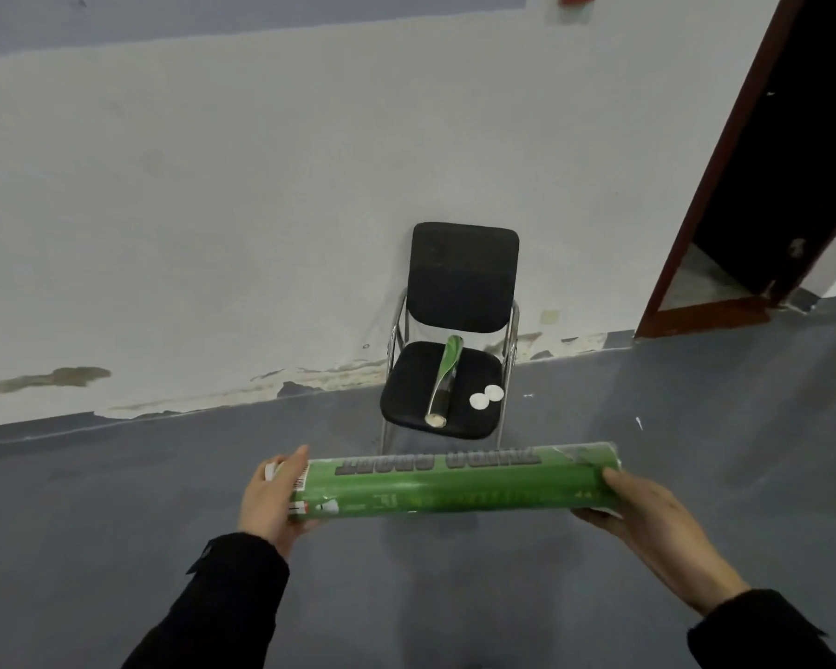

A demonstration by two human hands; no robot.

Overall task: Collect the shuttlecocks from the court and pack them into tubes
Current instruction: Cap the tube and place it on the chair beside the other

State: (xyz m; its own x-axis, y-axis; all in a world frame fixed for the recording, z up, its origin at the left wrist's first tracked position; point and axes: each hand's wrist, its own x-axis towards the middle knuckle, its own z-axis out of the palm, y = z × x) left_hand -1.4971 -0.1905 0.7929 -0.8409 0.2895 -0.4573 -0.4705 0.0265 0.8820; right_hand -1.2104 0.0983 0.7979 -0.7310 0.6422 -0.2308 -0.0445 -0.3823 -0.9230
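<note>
Both hands, left (269,499) and right (647,516), grip my green tube (454,485) level at lower centre; I judge tilting it could spill shuttlecocks out an uncapped end.

My left hand (269,494) and my right hand (647,516) were bare. I wore no gloves, no rings and no watch. Each arm had a long black sleeve that ended at the wrist. The left sleeve (213,605) was dark and soft, with folds in the cloth. Its cuff (242,555) was wide and loose, and a small pointed flap stuck out from the side of the cuff away from my other arm. The right sleeve (763,634) was the same black, and its cuff (744,608) had a stiff, straight edge. My nails were short and plain.
</note>
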